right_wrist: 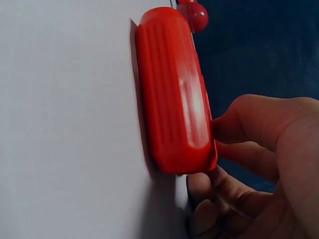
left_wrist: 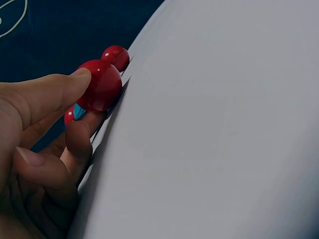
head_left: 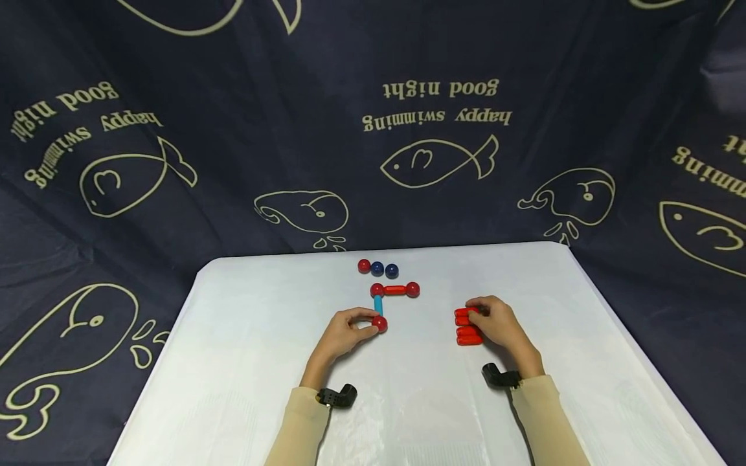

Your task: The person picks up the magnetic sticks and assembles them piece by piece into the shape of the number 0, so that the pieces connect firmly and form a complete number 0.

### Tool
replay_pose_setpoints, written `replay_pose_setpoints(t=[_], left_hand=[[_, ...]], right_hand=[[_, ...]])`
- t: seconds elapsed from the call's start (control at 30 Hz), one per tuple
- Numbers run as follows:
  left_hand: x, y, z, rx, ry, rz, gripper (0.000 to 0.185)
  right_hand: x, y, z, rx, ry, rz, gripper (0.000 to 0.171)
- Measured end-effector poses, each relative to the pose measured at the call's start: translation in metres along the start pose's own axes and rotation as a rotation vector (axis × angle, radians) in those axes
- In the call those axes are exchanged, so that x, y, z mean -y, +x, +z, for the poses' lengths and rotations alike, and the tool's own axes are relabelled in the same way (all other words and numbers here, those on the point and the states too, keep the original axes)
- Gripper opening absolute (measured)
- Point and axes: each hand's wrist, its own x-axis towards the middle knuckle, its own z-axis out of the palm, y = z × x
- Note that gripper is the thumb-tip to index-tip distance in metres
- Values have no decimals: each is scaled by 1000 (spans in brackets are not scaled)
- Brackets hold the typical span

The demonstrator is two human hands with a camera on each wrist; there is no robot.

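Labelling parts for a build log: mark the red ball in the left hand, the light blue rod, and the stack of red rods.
red ball [head_left: 380,323], head view, centre of the ball.
light blue rod [head_left: 378,304], head view, middle of its shaft.
stack of red rods [head_left: 468,337], head view, a lower rod's visible face.

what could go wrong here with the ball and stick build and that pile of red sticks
1. The left hand pinches the glossy red ball at the near end of the short light-blue plastic stick; a slip of that grip could send the ball rolling across the smooth white table cover.
2. Nudging that ball may twist the blue stick and skew the red stick with two red end balls.
3. The right hand grips one of the stacked red plastic sticks; lifting it may drag its neighbours along.
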Motion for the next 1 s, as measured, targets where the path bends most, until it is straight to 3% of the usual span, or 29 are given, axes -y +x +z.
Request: replay_pose_setpoints(t=[0.37, 0.77, 1.0], left_hand=[[0, -1, -1, -3, -8, -10, 30], [2, 1, 0, -12, 0, -10, 30], [2, 1, 0, -17, -21, -16, 30]], right_hand=[[-2, 1, 2, 55, 9, 5, 19], [5, 0, -1, -63, 38, -85, 22], [22, 3, 2, -65, 64, -117, 22]])
